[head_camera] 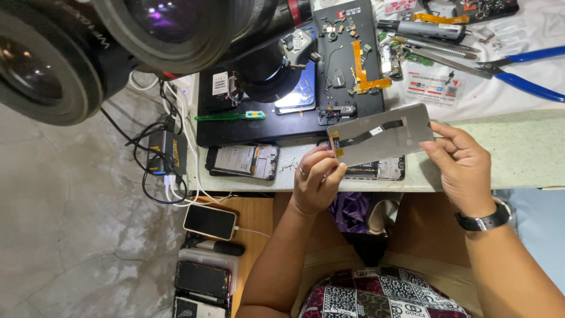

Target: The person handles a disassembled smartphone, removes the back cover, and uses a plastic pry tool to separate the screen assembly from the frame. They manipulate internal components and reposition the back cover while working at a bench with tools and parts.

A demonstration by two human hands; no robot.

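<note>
Above the bench edge, both hands' grip, left hand (318, 179) and right hand (465, 165), clenched on a grey phone panel (382, 134).

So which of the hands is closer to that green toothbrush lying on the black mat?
The left. The left hand sits below and to the right of the green toothbrush, pinching one end of the grey phone screen panel. The right hand holds the panel's far end, farther away.

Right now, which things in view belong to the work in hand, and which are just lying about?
In hand: grey phone screen panel with its black flex cable, held between left hand and right hand.

Lying about: opened phone, green toothbrush, blue-handled pliers, phone on charge, black work mat.
</note>
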